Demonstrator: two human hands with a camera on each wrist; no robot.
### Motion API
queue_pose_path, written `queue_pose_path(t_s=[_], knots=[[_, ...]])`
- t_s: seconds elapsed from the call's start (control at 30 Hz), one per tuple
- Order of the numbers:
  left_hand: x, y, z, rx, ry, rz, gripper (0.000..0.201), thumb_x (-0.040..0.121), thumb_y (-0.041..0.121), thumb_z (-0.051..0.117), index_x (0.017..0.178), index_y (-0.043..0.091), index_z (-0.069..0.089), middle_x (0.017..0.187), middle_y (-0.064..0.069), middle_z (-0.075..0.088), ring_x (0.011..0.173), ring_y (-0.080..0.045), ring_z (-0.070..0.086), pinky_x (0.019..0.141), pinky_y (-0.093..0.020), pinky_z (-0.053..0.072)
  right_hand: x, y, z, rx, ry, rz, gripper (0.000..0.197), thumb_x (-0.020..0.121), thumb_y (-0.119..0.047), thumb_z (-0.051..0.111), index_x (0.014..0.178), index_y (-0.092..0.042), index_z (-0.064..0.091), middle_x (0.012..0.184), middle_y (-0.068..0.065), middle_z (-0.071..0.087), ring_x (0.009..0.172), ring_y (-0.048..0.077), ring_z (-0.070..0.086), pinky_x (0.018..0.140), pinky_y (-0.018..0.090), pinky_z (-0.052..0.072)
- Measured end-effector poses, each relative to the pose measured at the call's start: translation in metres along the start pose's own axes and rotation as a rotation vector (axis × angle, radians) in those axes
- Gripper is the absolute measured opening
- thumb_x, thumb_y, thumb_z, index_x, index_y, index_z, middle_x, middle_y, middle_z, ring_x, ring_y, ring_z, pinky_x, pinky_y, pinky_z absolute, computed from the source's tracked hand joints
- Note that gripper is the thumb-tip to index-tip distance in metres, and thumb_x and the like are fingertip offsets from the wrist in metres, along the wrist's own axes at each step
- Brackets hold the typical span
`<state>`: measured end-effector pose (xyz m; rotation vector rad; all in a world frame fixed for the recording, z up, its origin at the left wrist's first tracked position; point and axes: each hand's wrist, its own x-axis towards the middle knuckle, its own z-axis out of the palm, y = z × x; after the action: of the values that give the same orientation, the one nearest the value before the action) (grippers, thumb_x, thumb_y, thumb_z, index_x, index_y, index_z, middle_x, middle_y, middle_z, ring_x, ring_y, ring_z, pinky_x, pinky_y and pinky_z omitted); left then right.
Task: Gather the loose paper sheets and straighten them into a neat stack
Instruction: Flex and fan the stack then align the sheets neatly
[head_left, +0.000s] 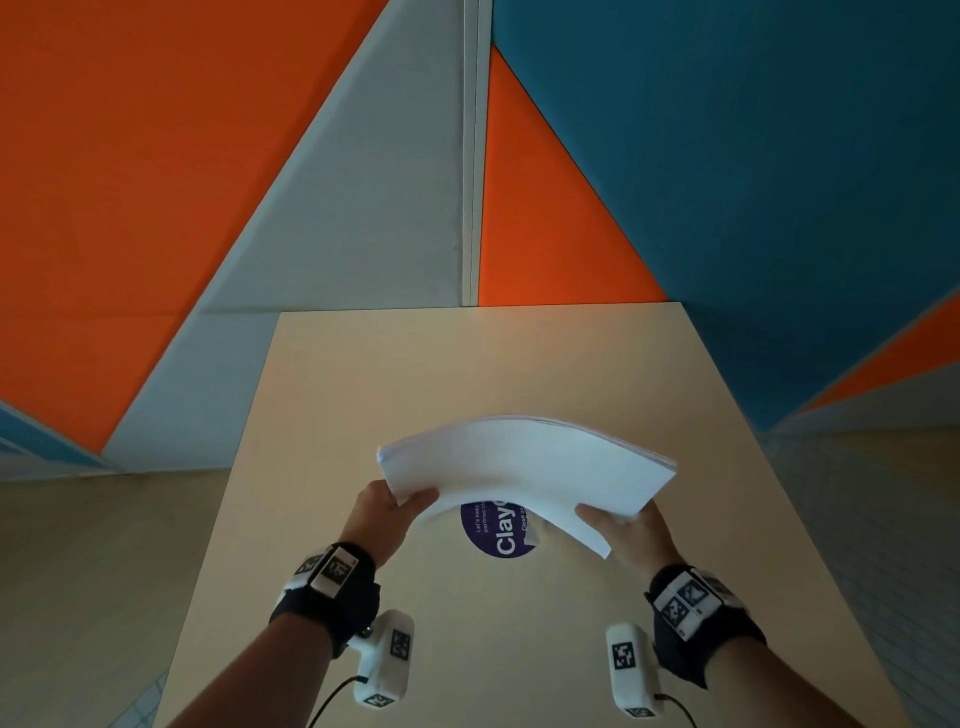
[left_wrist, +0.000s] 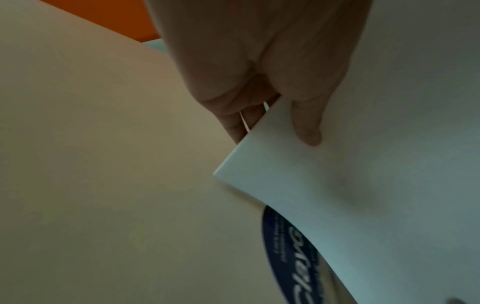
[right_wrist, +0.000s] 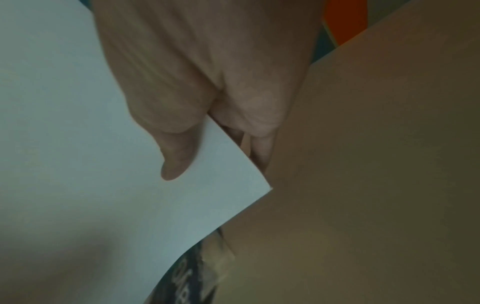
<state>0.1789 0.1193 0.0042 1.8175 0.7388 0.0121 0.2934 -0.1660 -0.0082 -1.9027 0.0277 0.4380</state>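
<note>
One stack (head_left: 524, 467) of white paper sheets, held in the air above the middle of the desk (head_left: 363, 395), clear of its surface. The sheet count cannot be told; the edges at the far right corner show many layers, slightly fanned. The stack bows upward in the middle and droops toward both hands.

Left hand (head_left: 384, 512) pinches the stack's near-left corner: thumb (left_wrist: 306, 123) on the near face, fingers (left_wrist: 233, 123) behind it, clamped on the paper. Right hand (head_left: 628, 532) pinches the near-right corner the same way, thumb (right_wrist: 179, 156) on the near face, fingers (right_wrist: 262, 148) behind.

Around: one round dark-blue sticker (head_left: 496, 532) with white lettering lies flat on the desk, directly under the stack's near edge. The paper hides its far part; the lettering is only partly readable. A torn or peeling patch shows at its right side in the right wrist view, blurred.

Two dark wristbands (head_left: 332, 587), one per wrist, each with square-pattern markers. Two white camera units (head_left: 384, 660), one under each wrist, each with a black cable.

Behind the desk's far edge, wall panels (head_left: 156, 182) in orange, grey and blue. Nothing stands between the hands and the stack.
</note>
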Motion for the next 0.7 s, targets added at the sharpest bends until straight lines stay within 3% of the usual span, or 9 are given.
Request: queue_pose_path(t_s=[0.07, 0.13, 0.2, 0.27, 0.37, 0.5, 0.6, 0.7], knots=[[-0.003, 0.001, 0.002, -0.055, 0.041, 0.029, 0.029, 0.076, 0.039, 0.072, 0.088, 0.013, 0.070, 0.084, -0.006, 0.073, 0.076, -0.026, 0.064, 0.071, -0.036, 0.050, 0.001, -0.001, -0.002, 0.011, -0.001, -0.042, 0.024, 0.078, -0.008, 0.079, 0.101, -0.012, 0.074, 0.094, -0.010, 0.074, 0.081, -0.010, 0.069, 0.072, 0.007, 0.052], [-0.009, 0.003, 0.004, -0.100, 0.073, 0.044, 0.008, 0.084, 0.025, 0.072, 0.090, 0.026, 0.068, 0.086, 0.004, 0.072, 0.074, -0.009, 0.065, 0.072, -0.023, 0.049, 0.001, 0.000, -0.003, 0.020, -0.006, -0.065, 0.024, 0.078, -0.008, 0.079, 0.101, -0.015, 0.074, 0.095, -0.013, 0.074, 0.082, -0.013, 0.068, 0.071, 0.004, 0.050], [-0.012, -0.009, 0.008, -0.101, 0.081, 0.021, 0.010, 0.083, 0.025, 0.072, 0.092, 0.022, 0.069, 0.085, 0.000, 0.072, 0.073, -0.015, 0.063, 0.073, -0.029, 0.050, 0.001, 0.006, -0.001, 0.014, -0.019, -0.057, 0.025, 0.078, -0.008, 0.079, 0.098, -0.020, 0.073, 0.096, -0.012, 0.074, 0.088, -0.005, 0.069, 0.075, 0.010, 0.051], [-0.013, -0.023, 0.012, -0.052, 0.065, -0.038, 0.019, 0.080, 0.032, 0.073, 0.081, 0.014, 0.069, 0.073, -0.003, 0.067, 0.066, -0.022, 0.055, 0.066, -0.033, 0.045, 0.000, 0.017, 0.003, 0.008, -0.036, -0.009, 0.025, 0.077, -0.007, 0.079, 0.097, -0.021, 0.072, 0.098, -0.007, 0.076, 0.092, 0.005, 0.070, 0.082, 0.023, 0.053], [-0.014, -0.034, 0.021, 0.010, 0.040, -0.104, 0.020, 0.086, 0.026, 0.069, 0.070, 0.016, 0.062, 0.065, -0.004, 0.059, 0.062, -0.022, 0.047, 0.056, -0.031, 0.037, -0.001, 0.029, 0.007, -0.041, -0.028, 0.025, 0.025, 0.077, -0.008, 0.080, 0.101, -0.011, 0.075, 0.099, 0.000, 0.076, 0.092, 0.011, 0.070, 0.090, 0.034, 0.054], [-0.014, -0.030, 0.021, 0.028, 0.060, -0.078, 0.024, 0.086, 0.025, 0.069, 0.066, 0.014, 0.061, 0.063, -0.004, 0.058, 0.057, -0.020, 0.045, 0.055, -0.030, 0.036, 0.003, 0.029, 0.006, -0.037, -0.010, 0.024, 0.025, 0.077, -0.011, 0.080, 0.102, -0.010, 0.075, 0.096, -0.003, 0.077, 0.091, 0.010, 0.071, 0.078, 0.021, 0.053], [-0.014, -0.032, 0.020, 0.023, 0.044, -0.088, 0.014, 0.082, 0.028, 0.072, 0.081, 0.014, 0.069, 0.079, -0.007, 0.072, 0.071, -0.024, 0.064, 0.064, -0.031, 0.047, 0.003, 0.032, 0.007, -0.060, -0.002, 0.029, 0.023, 0.076, -0.009, 0.080, 0.099, -0.010, 0.075, 0.093, -0.003, 0.075, 0.089, 0.011, 0.071, 0.067, 0.009, 0.051], [-0.013, -0.030, 0.020, -0.020, 0.063, -0.101, 0.016, 0.078, 0.030, 0.076, 0.086, 0.018, 0.071, 0.089, -0.008, 0.075, 0.082, -0.025, 0.068, 0.073, -0.038, 0.053, 0.004, 0.030, 0.009, -0.068, 0.007, 0.046, 0.020, 0.075, -0.006, 0.080, 0.086, -0.020, 0.072, 0.084, -0.008, 0.072, 0.087, 0.016, 0.069, 0.068, 0.013, 0.049]])
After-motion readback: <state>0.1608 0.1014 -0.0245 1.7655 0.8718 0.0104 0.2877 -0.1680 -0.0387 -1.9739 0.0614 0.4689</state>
